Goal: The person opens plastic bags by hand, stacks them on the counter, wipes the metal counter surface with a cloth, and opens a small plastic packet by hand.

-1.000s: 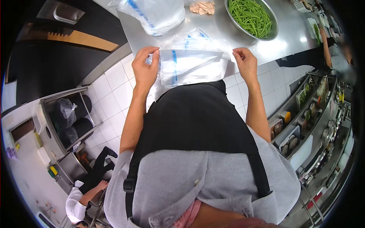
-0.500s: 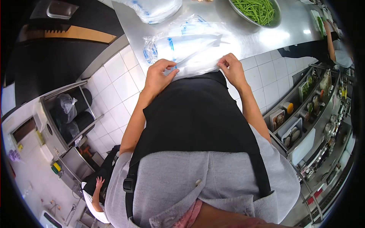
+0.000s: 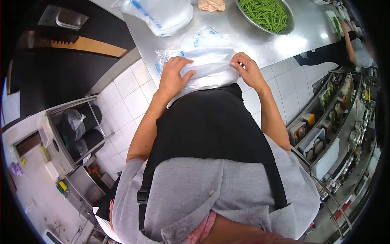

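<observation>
A clear plastic bag (image 3: pixel 215 61) with blue print lies at the front edge of the steel table, white layered contents showing through it. At its left side is my left hand (image 3: pixel 176 76), thumb and fingers apart, resting against the plastic. My right hand (image 3: pixel 247 70) pinches the bag's right edge between thumb and fingertips. The near edge of the bag meets my black apron (image 3: pixel 207 126). What the white contents are, I cannot make out.
A second plastic bag (image 3: pixel 164 16) of white contents sits on the steel table (image 3: pixel 264 51), near a crumpled beige cloth (image 3: pixel 211 5) and a metal bowl (image 3: pixel 291 25) of green beans (image 3: pixel 266 14). Ingredient containers (image 3: pixel 315 142) stand at right. Another person (image 3: pixel 347 51) works at far right.
My left hand has moved up a little along the bag, its fingers more spread. My right hand stays at the bag's right edge, where the plastic is folded differently. The view has shifted slightly.
</observation>
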`<action>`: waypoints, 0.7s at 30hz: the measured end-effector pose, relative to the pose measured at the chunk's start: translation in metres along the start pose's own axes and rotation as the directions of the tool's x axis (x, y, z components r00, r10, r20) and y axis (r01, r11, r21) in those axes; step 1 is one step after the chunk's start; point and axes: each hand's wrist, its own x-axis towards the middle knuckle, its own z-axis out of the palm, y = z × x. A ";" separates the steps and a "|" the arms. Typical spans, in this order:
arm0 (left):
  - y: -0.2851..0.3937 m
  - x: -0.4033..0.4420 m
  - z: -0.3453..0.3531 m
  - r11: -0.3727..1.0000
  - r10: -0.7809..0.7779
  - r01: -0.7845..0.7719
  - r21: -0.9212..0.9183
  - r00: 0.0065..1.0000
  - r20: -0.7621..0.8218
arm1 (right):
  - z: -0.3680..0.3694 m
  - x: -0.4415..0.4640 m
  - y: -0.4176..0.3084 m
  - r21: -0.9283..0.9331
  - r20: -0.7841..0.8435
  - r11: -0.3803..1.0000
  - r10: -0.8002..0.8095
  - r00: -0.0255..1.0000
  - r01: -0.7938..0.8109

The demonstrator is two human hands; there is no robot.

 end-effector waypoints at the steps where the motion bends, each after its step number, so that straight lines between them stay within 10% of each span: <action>1: -0.002 0.005 -0.003 1.000 -0.013 0.014 -0.023 0.999 0.041 | -0.003 0.003 -0.003 -0.006 0.002 0.999 -0.034 0.999 0.034; 11: 0.021 0.054 -0.046 0.953 -0.181 0.201 -0.225 0.978 0.108 | -0.014 0.028 -0.059 -0.074 -0.072 0.976 -0.212 0.975 0.207; 21: 0.057 0.107 -0.118 0.956 -0.008 -0.050 -0.291 0.981 -0.193 | -0.079 0.079 -0.101 0.244 -0.128 0.939 -0.216 0.968 0.241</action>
